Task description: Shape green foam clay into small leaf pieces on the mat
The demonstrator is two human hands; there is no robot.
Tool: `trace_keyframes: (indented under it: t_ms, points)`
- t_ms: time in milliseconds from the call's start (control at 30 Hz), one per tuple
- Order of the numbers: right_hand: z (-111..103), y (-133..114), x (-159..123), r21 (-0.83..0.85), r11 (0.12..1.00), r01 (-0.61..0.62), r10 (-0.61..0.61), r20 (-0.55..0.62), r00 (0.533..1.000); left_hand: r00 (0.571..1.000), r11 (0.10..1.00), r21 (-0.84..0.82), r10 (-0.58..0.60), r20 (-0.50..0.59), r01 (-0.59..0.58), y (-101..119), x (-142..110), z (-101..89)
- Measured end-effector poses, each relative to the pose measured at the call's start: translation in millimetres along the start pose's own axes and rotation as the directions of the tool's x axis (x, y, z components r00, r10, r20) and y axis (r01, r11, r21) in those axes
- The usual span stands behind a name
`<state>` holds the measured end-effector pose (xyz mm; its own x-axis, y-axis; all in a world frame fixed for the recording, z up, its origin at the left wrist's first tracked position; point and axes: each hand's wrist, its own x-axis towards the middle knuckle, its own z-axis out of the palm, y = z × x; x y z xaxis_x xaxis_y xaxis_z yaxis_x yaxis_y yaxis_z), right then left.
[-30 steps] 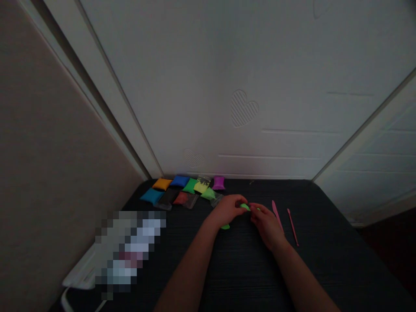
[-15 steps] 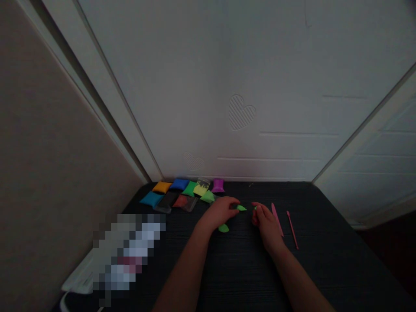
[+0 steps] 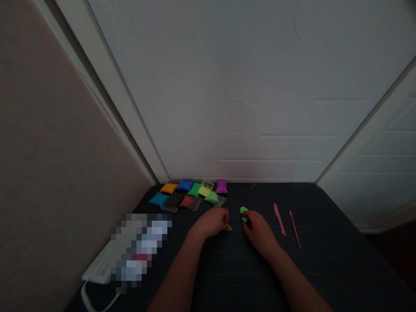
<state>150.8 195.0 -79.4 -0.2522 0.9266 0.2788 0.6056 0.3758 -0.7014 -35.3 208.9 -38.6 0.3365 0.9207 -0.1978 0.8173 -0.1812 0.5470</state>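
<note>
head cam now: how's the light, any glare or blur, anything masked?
Head view: dim, the pale wall brighter than the black table; no harsh glare; finger detail on left hand and right hand soft; coarse pixel blocks mask something at left.

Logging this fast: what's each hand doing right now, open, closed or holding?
Left hand: fingers curled at a green piece; grip cannot be told.
Right hand: fingers at a green lump; grip unclear.

A black wood-grained worktop (image 3: 234,273) carries small bags of coloured clay (image 3: 159,199), a pink plastic knife (image 3: 278,219), a thin pink tool (image 3: 295,229) and a white corded device (image 3: 97,269).
</note>
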Motion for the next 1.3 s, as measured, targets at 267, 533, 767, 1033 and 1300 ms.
trace_keyframes:
  t_ms: [267, 533, 767, 1033, 1300]
  points:
    - [-4.1, -7.3, -0.2, 0.016, 0.999, 0.031, -0.029, -0.083, 0.996, 0.993, 0.777, -0.625, -0.004, -0.116, -0.07, -8.8, -9.6, 20.6]
    - [4.7, -21.4, -4.1, 0.223, 0.974, -0.045, 0.03, 0.068, 0.997, 0.992, 0.667, -0.742, -0.023, -0.121, -0.075, -15.6, -15.3, 34.3]
    - [15.0, -17.1, -3.4, 0.306, 0.938, -0.16, 0.122, 0.14, 0.983, 0.992, 0.567, -0.821, -0.04, -0.119, -0.075, -19.3, -11.9, 36.5]
    - [12.5, -20.6, -3.8, 0.432, 0.855, -0.285, 0.222, 0.192, 0.956, 0.989, 0.537, -0.84, -0.06, -0.139, -0.085, -17.6, -12.9, 40.6]
    - [12.6, -19.6, -3.4, 0.505, 0.797, -0.33, 0.279, 0.177, 0.944, 0.981, 0.732, -0.678, -0.076, -0.178, -0.066, -13.3, -16.8, 39.7]
